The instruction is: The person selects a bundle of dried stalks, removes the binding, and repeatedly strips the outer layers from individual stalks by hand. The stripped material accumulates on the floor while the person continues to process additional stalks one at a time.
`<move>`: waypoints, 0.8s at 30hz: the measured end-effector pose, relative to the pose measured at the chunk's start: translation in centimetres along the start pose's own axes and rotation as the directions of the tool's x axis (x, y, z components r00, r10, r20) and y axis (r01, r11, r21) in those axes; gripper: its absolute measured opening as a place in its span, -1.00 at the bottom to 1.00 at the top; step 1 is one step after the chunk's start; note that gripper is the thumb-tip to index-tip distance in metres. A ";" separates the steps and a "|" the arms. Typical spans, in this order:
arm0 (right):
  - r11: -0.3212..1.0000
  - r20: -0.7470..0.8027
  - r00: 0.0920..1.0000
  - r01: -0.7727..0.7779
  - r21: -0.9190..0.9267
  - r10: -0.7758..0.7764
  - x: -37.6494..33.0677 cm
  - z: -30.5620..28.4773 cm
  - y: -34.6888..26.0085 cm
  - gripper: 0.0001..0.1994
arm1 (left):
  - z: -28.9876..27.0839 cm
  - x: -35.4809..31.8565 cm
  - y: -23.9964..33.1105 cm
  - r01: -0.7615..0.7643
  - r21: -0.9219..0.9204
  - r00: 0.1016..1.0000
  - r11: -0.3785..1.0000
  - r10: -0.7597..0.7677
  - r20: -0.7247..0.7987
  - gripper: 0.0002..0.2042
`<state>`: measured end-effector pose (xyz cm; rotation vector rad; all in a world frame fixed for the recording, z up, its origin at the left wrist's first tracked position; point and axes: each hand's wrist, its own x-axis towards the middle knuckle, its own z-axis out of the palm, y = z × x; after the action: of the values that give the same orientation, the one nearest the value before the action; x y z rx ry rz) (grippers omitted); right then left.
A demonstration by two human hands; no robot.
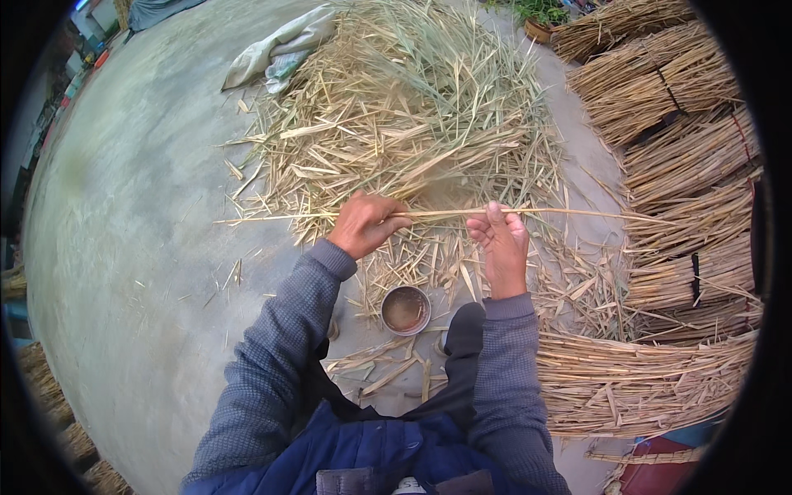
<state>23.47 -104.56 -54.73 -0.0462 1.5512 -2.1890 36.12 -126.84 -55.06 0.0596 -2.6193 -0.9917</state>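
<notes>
The left hand (363,224) has its fingers closed around a long thin reed stalk (437,214) held level above the concrete floor (140,214), while the right hand (500,243) steadies it further along with fingers loosely curled and the stalk resting across their tips. The step in hand looks like stripping the stalk clean, and sliding along it would call for a firm left grip. Below sits a small round metal bowl (406,310), with a heap of husks (412,107) ahead and tied reed bundles (685,148) stacked at right.
</notes>
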 end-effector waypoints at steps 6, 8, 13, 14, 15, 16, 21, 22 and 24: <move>0.997 0.105 0.992 -0.059 -0.048 0.064 -1.0 1.6 1.6 -0.72 | 1.1 -0.3 1.3 -0.037 -0.037 0.999 0.999 0.037 -0.021 -0.76; 0.998 0.100 0.994 -0.045 -0.053 0.050 -1.0 1.3 1.4 -0.73 | 1.1 -0.3 1.0 -0.085 -0.043 0.995 0.995 0.083 -0.052 -0.79; 0.997 0.027 1.000 -0.011 -0.070 0.012 -0.3 0.3 0.7 -0.75 | 0.9 -0.5 -0.1 -0.114 0.015 0.984 0.993 0.115 -0.139 -0.81; 0.998 0.037 0.999 -0.011 -0.067 0.014 -0.3 0.3 0.7 -0.75 | 1.0 -0.6 -0.3 -0.113 0.025 0.984 0.993 0.115 -0.138 -0.82; 0.998 0.040 0.999 -0.009 -0.067 0.012 -0.3 0.3 0.8 -0.75 | 1.0 -0.6 -0.4 -0.116 0.053 0.983 0.992 0.122 -0.140 -0.81; 0.998 0.040 0.999 -0.008 -0.067 0.010 -0.3 0.4 0.9 -0.74 | 1.2 -0.6 -0.4 -0.124 0.043 0.982 0.991 0.129 -0.142 -0.81; 0.997 0.102 0.994 -0.027 -0.073 0.034 -0.8 1.0 1.2 -0.77 | 2.1 -0.6 0.0 -0.129 -0.012 0.979 0.992 0.125 -0.159 -0.77; 0.997 0.096 0.994 -0.036 -0.075 0.043 -0.9 1.1 1.2 -0.77 | 2.2 -0.6 0.1 -0.142 -0.048 0.976 0.989 0.132 -0.175 -0.76; 0.997 0.111 0.993 -0.041 -0.070 0.049 -1.0 1.3 1.1 -0.77 | 2.1 -0.5 0.1 -0.115 -0.060 0.981 0.992 0.104 -0.163 -0.76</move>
<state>25.07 -105.60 -55.07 -0.1523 1.5479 -2.0622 35.93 -125.29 -56.61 -0.0209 -2.4133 -0.9960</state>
